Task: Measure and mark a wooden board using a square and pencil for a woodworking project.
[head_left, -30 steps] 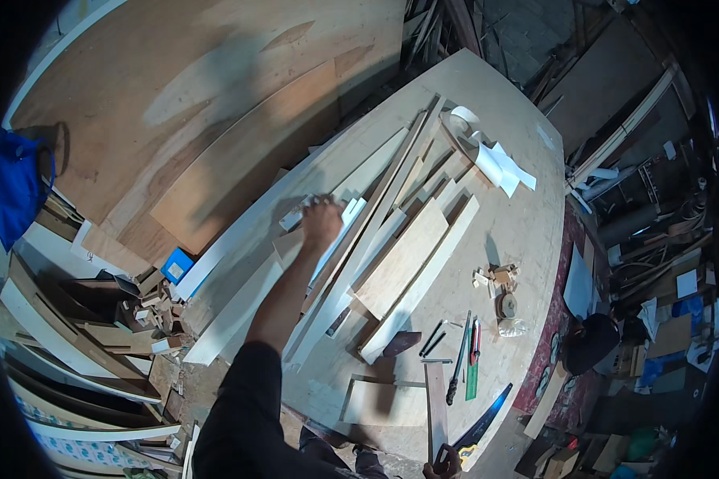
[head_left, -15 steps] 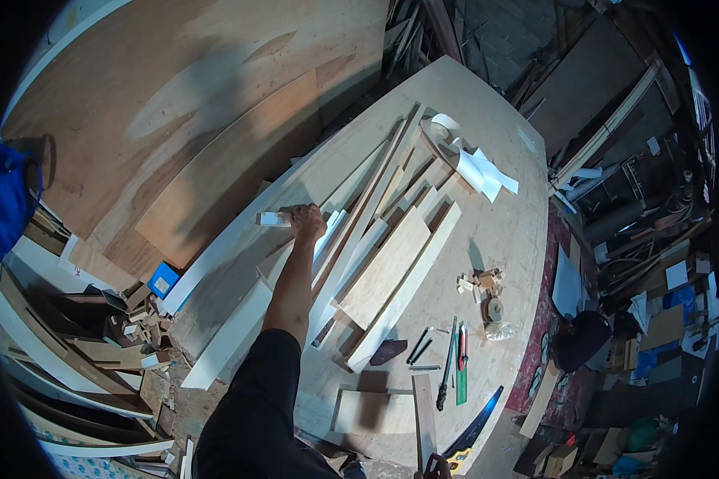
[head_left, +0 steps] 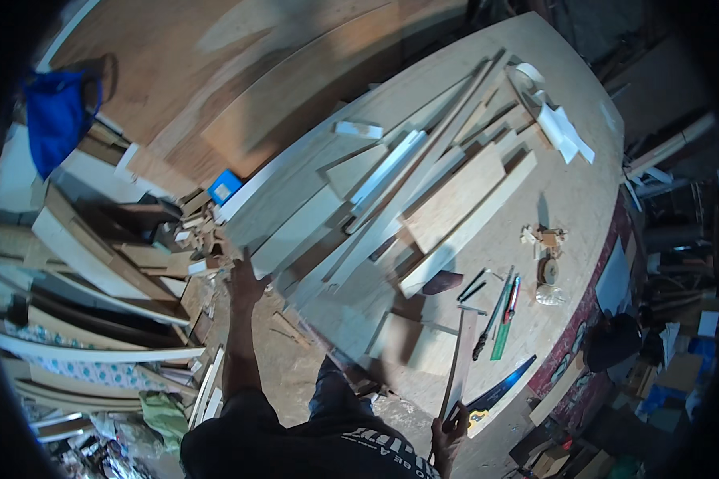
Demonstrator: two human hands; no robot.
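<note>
Wooden strip [head_left: 461, 359]: there it is, gripped in your right hand [head_left: 450, 435], running out ahead over the worktop [head_left: 495, 239].
Left hand [head_left: 247, 284]: released, fingers spread, just beside the pale board [head_left: 299, 231].
Saw [head_left: 501, 391]: lying close, just right of your right hand.

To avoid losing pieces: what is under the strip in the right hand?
Beside the strip, the table shows, with a pale board along its left. Whether this board continues underneath cannot be seen, because the strip covers that spot.

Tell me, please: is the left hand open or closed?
Open: the left hand has its fingers spread apart, near one end of a pale board.
</note>
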